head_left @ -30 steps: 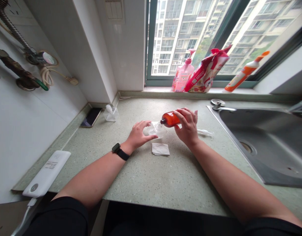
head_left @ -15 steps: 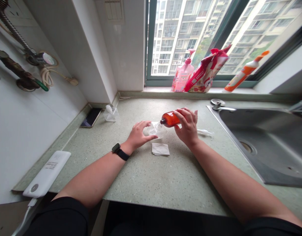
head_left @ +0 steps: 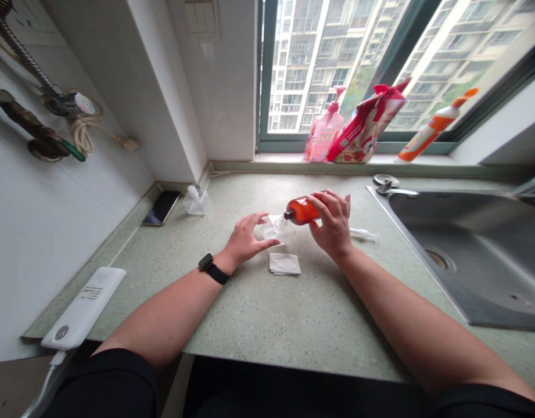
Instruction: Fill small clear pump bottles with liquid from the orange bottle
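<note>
In the head view, my right hand (head_left: pixel 332 223) wraps round an amber-orange bottle (head_left: pixel 302 211), tilted nearly level with its uncapped dark neck pointing left. The neck is right at a clear plastic container (head_left: pixel 273 227) on the counter. My left hand (head_left: pixel 247 237) curves its thumb and fingers around the left side of that container, steadying it. The container's exact shape is hard to make out through its clear walls. Just in front of it lies a folded white tissue (head_left: pixel 284 264). A clear plastic piece, perhaps a pump top (head_left: pixel 363 235), rests right of my right hand.
A steel sink (head_left: pixel 463 249) takes up the right side. At the back left are a phone (head_left: pixel 161 208) and another clear container (head_left: pixel 196 201); a white power bank (head_left: pixel 84 307) lies nearer. The sill holds a pink pump bottle (head_left: pixel 323 134), red bag (head_left: pixel 367 125) and orange-white bottle (head_left: pixel 435 128).
</note>
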